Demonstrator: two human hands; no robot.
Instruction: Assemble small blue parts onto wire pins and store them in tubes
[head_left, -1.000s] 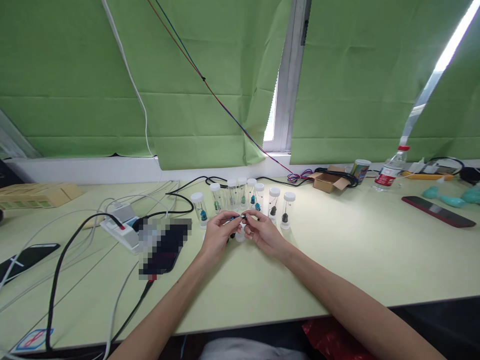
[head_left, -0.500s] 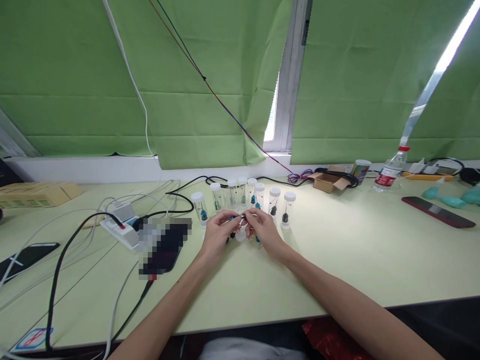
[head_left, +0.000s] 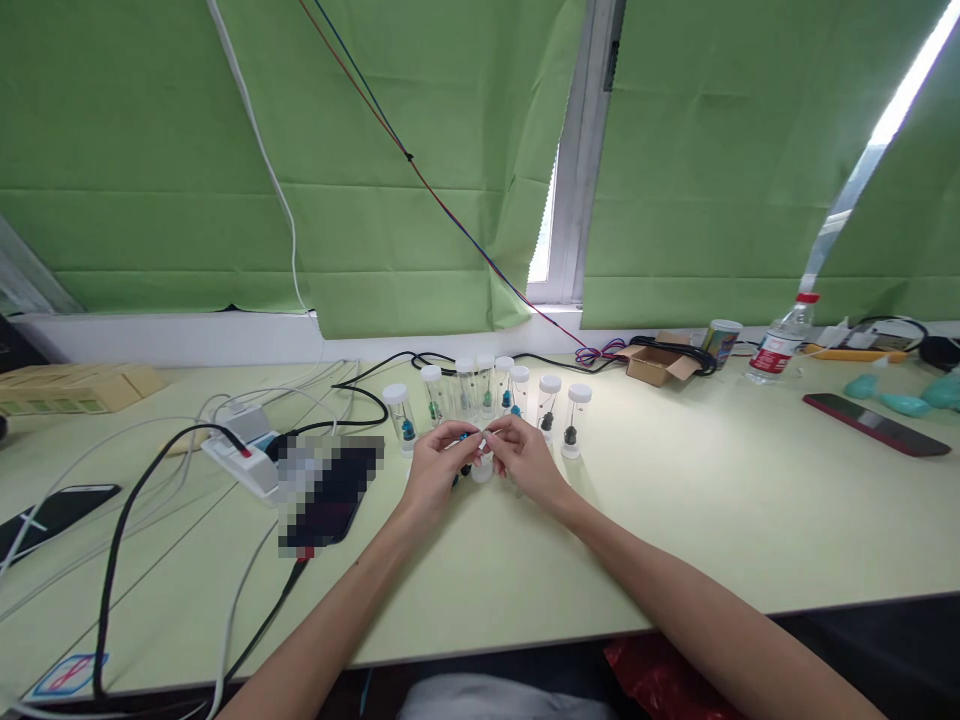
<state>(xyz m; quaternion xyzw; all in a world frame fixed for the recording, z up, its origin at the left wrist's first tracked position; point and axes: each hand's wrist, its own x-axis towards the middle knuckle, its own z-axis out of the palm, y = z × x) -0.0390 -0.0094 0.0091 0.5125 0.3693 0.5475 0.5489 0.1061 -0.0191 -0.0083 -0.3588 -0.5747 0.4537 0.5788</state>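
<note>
My left hand (head_left: 435, 465) and my right hand (head_left: 527, 463) meet over the table, thumbs and fingers pinched at the tips. Whatever is between the fingertips is tiny and mostly covered; a speck of blue shows by the left fingers. Just behind the hands stand several clear tubes with white caps, among them a left one (head_left: 399, 412) holding a blue piece and a right one (head_left: 578, 410) holding a dark piece. Below the fingers a round white cap or tube end (head_left: 481, 472) and small dark bits are partly hidden.
At left are a power strip (head_left: 251, 465), tangled cables, a partly blurred phone (head_left: 337, 495) and another phone (head_left: 64, 510). Further right, an open cardboard box (head_left: 652, 362), a printed cup (head_left: 721, 342), a water bottle (head_left: 781, 342) and a dark red flat device (head_left: 874, 424).
The fingers of my right hand have shifted slightly at the pinch. A small dark piece seen at the fingertips earlier is now out of sight. Both arms stay nearly in place.
</note>
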